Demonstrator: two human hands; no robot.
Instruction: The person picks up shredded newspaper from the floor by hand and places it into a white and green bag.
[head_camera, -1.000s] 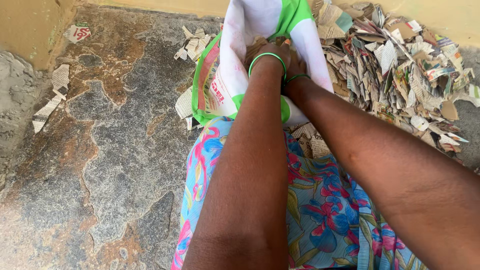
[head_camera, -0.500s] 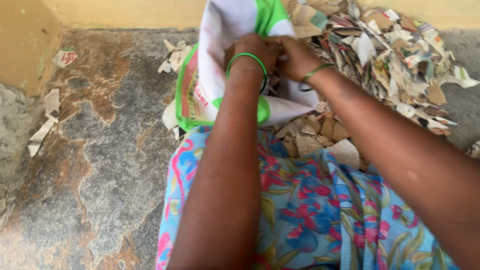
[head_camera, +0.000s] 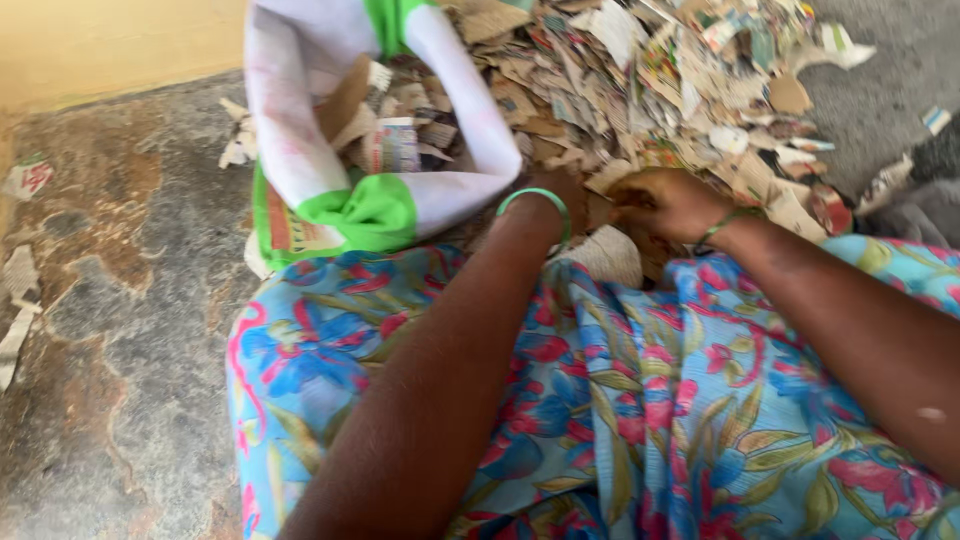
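A white and green sack (head_camera: 300, 140) is seen at eleven o'clock in the head view, its mouth open toward the viewer and folded paper pieces (head_camera: 395, 140) visible inside it; a wide heap of paper scraps (head_camera: 650, 70) is spread from twelve o'clock to two o'clock, just beside the sack and touching its right wall. The left hand (head_camera: 570, 195) is lowered into the near edge of the heap, just right of the sack's mouth; a green bangle (head_camera: 535, 205) is worn at its wrist; most of the hand is hidden behind the wrist and among the scraps, so whether it is spread or closed cannot be told. The right hand (head_camera: 670, 205) is placed at one o'clock from the picture's middle, close beside the left; its fingers are curled down narrowly into the scraps, and brown paper appears to be gathered under them, though what exactly is held cannot be made out; a thin green band (head_camera: 718, 228) is worn at its wrist. Both forearms are stretched over a blue floral cloth (head_camera: 620, 400), which fills the lower picture from five to seven o'clock; a pale folded paper piece (head_camera: 612, 258) lies on the cloth between the wrists. A worn stone floor (head_camera: 110, 330) is seen at nine o'clock, with a few torn strips (head_camera: 15, 300) lying at its left edge; a yellow wall (head_camera: 110, 40) stands at ten o'clock.
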